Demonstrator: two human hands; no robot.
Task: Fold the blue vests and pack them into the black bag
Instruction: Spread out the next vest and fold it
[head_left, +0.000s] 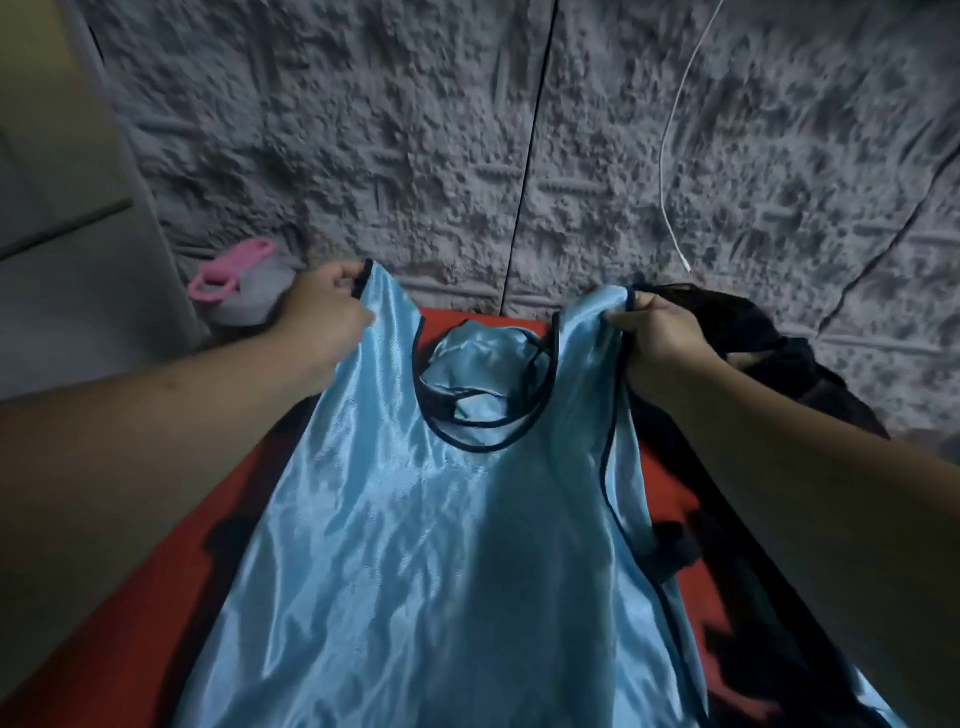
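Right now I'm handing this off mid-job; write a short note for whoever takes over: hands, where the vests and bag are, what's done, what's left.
Left hand: grips the left shoulder strap of the shiny light-blue vest with dark trim.
Right hand: grips the right shoulder strap of the same vest.
The vest is held up and spread over the red surface, unfolded.
A second blue vest lies crumpled beyond it, seen through the neck opening.
The black fabric bag sits at the right, behind the right hand; whether anything is inside it cannot be seen.
Left: fold the held vest, fold the crumpled one, pack both.
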